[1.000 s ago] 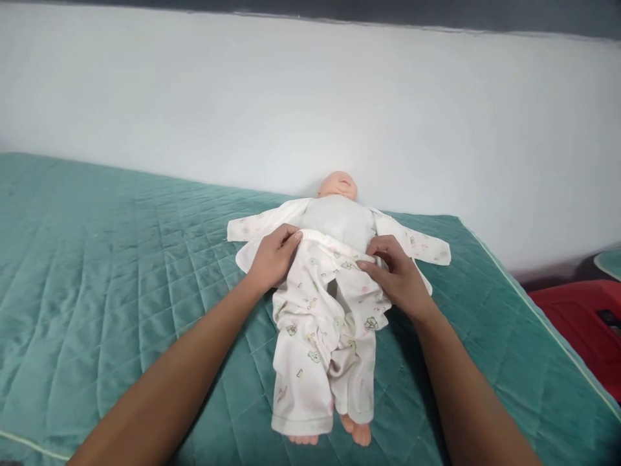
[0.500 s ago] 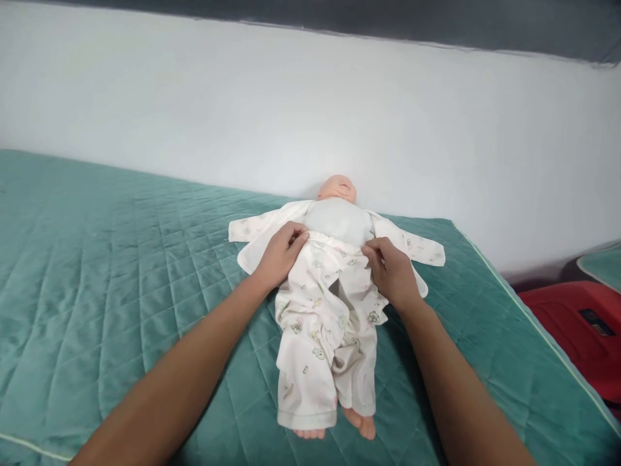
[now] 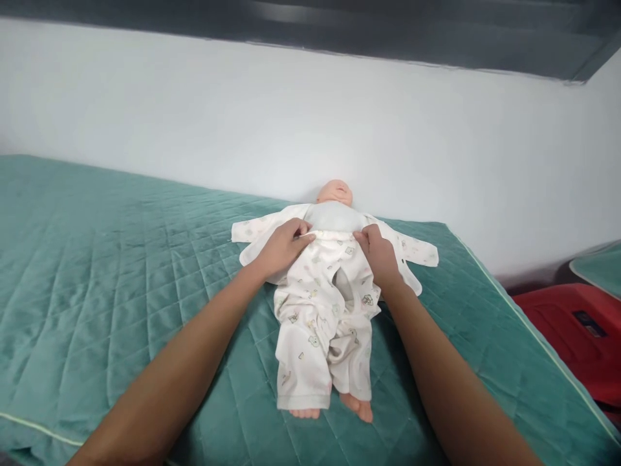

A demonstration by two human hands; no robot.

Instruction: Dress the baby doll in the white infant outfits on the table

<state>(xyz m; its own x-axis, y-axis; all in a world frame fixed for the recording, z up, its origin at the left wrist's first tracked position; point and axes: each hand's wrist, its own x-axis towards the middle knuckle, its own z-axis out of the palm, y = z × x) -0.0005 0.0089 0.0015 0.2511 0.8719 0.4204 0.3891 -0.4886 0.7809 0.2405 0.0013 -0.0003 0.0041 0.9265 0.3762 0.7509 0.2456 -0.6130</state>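
A baby doll [image 3: 334,191] lies on its back, its head toward the wall and its feet toward me. Printed white pants [image 3: 310,310] cover its legs, with the toes showing below the cuffs and a gap at the crotch. My left hand [image 3: 286,244] pinches the waistband on its left side in view. On the opposite side my right hand [image 3: 379,254] grips the waistband between thumb and fingers. Above the band shows the doll's pale grey torso [image 3: 334,217]. A white printed jacket [image 3: 412,249] is spread open beneath the doll, sleeves out to both sides.
A green quilted cover [image 3: 145,259] lies under everything, its piped edge running down the right. Behind it stands a white wall [image 3: 194,116] with a dark band [image 3: 339,32] above. A red plastic object [image 3: 572,330] is beyond the right edge.
Both hands keep hold of the waistband. My right hand has shifted a little inward and upward, and the waistband sits slightly higher on the torso. The camera view has tilted up slightly.
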